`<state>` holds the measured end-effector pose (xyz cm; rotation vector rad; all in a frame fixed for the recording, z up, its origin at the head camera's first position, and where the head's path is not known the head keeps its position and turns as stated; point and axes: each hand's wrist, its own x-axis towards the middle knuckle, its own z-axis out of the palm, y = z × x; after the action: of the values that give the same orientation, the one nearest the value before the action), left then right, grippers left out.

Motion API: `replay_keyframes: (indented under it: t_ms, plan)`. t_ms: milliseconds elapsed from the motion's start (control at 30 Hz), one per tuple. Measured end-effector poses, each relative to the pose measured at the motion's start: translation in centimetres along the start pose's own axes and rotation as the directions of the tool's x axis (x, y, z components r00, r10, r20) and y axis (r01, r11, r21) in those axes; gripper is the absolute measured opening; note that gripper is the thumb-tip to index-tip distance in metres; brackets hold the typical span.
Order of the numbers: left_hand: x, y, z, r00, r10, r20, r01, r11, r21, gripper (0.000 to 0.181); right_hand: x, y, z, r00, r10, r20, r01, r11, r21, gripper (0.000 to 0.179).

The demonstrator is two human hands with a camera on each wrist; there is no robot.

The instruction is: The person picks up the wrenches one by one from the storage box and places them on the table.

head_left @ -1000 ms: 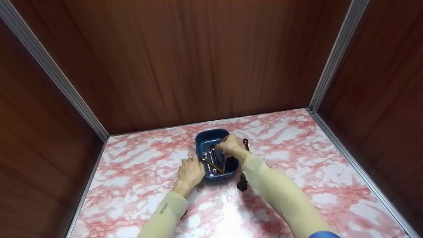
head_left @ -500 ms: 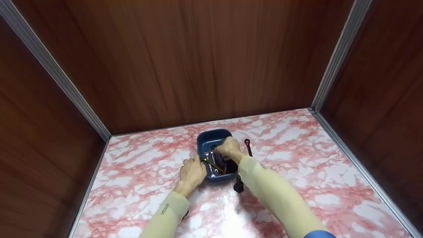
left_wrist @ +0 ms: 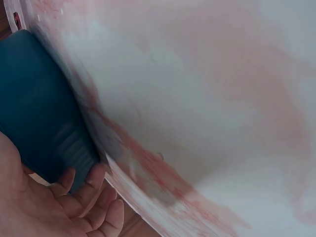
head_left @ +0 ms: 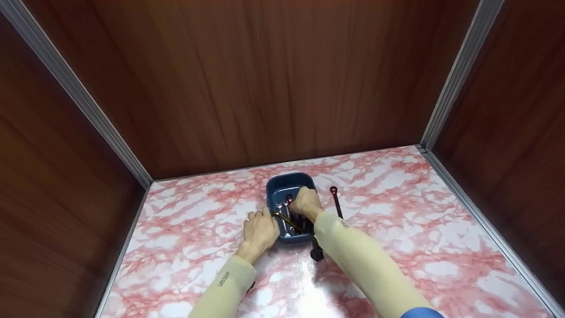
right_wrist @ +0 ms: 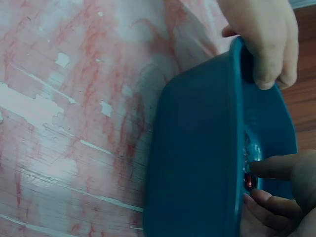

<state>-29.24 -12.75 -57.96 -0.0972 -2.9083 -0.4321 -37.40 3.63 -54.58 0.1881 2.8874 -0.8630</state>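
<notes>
2 hands [head_left: 261,229] [head_left: 306,202], 1 bin [head_left: 290,181], 1 gold wrench [head_left: 288,222], other tools [head_left: 338,206] uncountable, 1 table [head_left: 410,238], 3 walls [head_left: 242,88] [head_left: 53,176] [head_left: 507,132]

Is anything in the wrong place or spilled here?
One dark wrench looks left out: it lies on the table beside the blue bin, while the gold wrench is inside. I see nothing spilled.

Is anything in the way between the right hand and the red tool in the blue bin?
Nothing visible: in the right wrist view, fingers of the right hand lie either side of the red tool inside the blue bin; whether they grip it is unclear.
</notes>
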Motion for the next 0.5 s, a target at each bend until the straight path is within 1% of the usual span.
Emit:
replay_keyframes:
  t_ms: [100,233,400,500]
  plan:
    - [0.0,0.0,0.0,1.0,-0.003,-0.003,0.003,1.0,0.019,0.035,-0.1,0.0,0.5,1.0,-0.018,0.006,0.019,0.999,-0.031,0.036]
    - [0.0,0.0,0.2,1.0,-0.002,-0.003,0.002,1.0,0.026,0.036,-0.1,0.0,1.0,1.0,-0.005,0.023,0.005,0.999,-0.038,0.035]
    - [0.2,0.0,0.3,0.999,0.013,-0.037,-0.013,1.0,0.02,0.034,0.1,0.0,1.6,1.0,-0.013,0.015,0.014,0.998,-0.06,0.029]
    - [0.1,0.0,0.3,0.999,0.012,-0.047,-0.011,1.0,0.015,0.035,0.4,0.0,1.9,1.0,-0.017,0.01,0.018,0.998,-0.064,0.026]
